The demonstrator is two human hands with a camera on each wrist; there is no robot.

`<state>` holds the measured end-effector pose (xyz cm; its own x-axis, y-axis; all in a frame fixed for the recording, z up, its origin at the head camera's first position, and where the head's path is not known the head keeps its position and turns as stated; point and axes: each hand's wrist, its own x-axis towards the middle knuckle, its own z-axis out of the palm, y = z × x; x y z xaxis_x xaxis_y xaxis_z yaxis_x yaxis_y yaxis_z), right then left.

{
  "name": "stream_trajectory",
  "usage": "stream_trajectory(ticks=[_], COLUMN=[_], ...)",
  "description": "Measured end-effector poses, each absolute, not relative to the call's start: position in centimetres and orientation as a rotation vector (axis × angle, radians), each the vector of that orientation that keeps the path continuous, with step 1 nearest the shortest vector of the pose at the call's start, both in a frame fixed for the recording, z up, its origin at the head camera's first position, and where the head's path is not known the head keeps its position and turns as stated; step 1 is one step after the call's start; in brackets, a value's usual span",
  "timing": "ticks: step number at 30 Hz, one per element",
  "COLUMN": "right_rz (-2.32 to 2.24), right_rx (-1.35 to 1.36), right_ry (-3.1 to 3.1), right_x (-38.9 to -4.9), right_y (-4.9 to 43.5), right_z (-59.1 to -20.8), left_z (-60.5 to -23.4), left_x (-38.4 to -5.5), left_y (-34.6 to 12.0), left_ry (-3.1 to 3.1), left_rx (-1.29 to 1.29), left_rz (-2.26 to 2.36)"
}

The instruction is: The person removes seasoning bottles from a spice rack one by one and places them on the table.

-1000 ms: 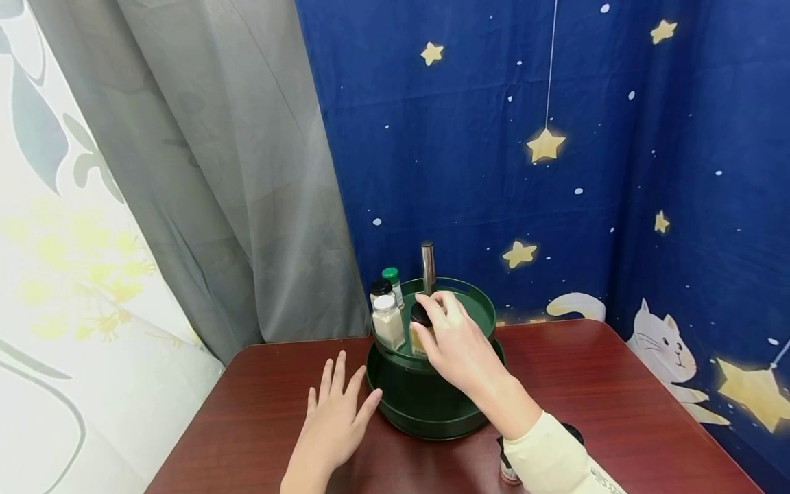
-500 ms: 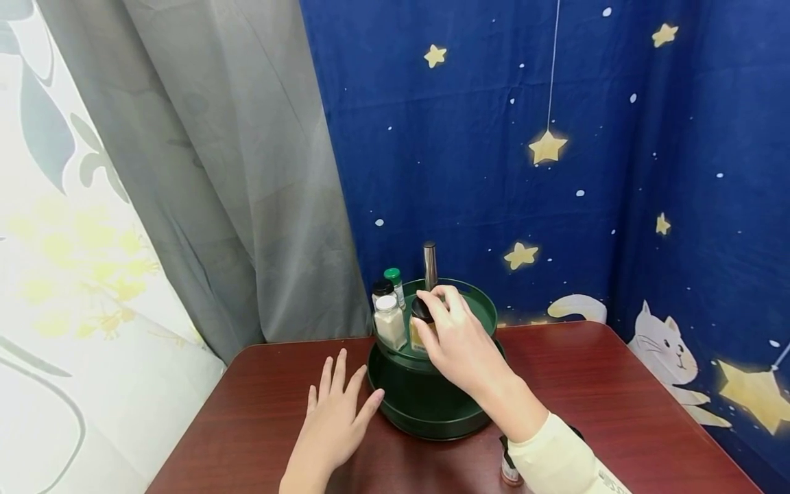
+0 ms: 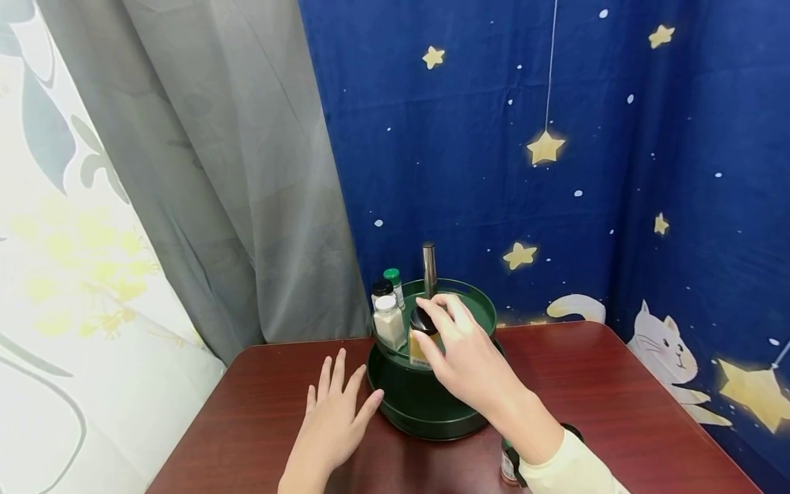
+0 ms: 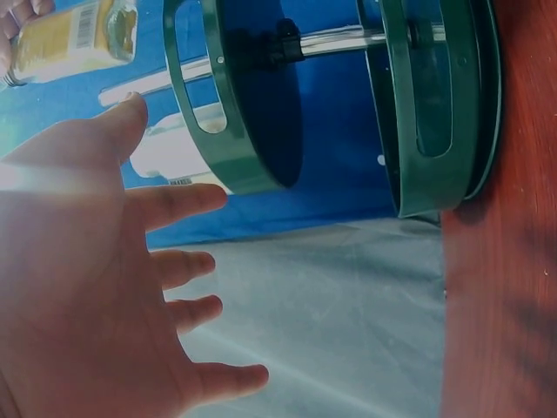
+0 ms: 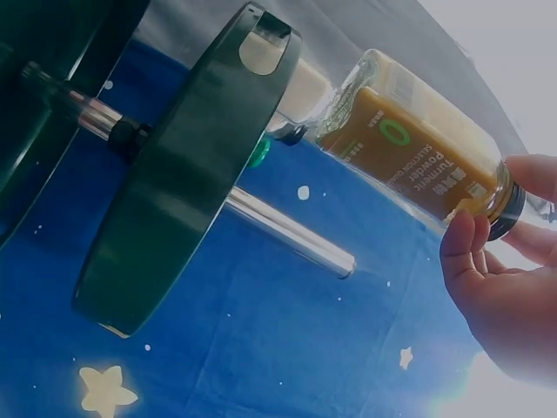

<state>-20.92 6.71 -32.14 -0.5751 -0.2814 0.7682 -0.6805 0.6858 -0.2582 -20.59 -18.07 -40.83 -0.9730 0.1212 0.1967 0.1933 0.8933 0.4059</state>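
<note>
Right hand (image 3: 463, 348) pinches black-capped glass turmeric jar (image 5: 413, 148) high, leaving base free, seemingly above upper round green tray (image 3: 469, 302); left hand (image 3: 331, 420) spread, empty.

The left hand (image 4: 87, 270) spreads near a green two-tier stand (image 4: 248, 161); the right hand (image 4: 13, 26) holds a yellow-filled jar (image 4: 74, 39); a white jar (image 4: 157, 152) sits partly hidden.

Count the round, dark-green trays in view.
2: the upper round, dark-green tray is partway up the shiny metal pole; the lower tray is directly beneath it, nearest the reddish-brown table.
</note>
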Motion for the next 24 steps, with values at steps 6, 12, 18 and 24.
stream_trajectory(ticks=[6,12,18,24], right_rz=[0.687,0.667,0.548,0.374], right_rx=[0.732,0.750,0.769,0.803], right_ry=[-2.186,-2.207,-2.261,-2.317], right_x=[-19.8,-19.0,-18.6,-18.0], right_y=[7.1,7.7,8.8,9.6], right_z=[-32.7,-33.6,-35.1,-36.4], left_z=[-40.9,-40.9,-40.8,-40.7], left_x=[-20.6,-20.5,-20.4,-20.1], left_y=[-18.0,-17.8,-17.7,-17.7], left_ry=[-2.899,-2.897,-2.893,-2.892], left_rx=[-0.241,-0.246,-0.241,-0.244], left_rz=[-0.643,-0.648,-0.638,-0.652])
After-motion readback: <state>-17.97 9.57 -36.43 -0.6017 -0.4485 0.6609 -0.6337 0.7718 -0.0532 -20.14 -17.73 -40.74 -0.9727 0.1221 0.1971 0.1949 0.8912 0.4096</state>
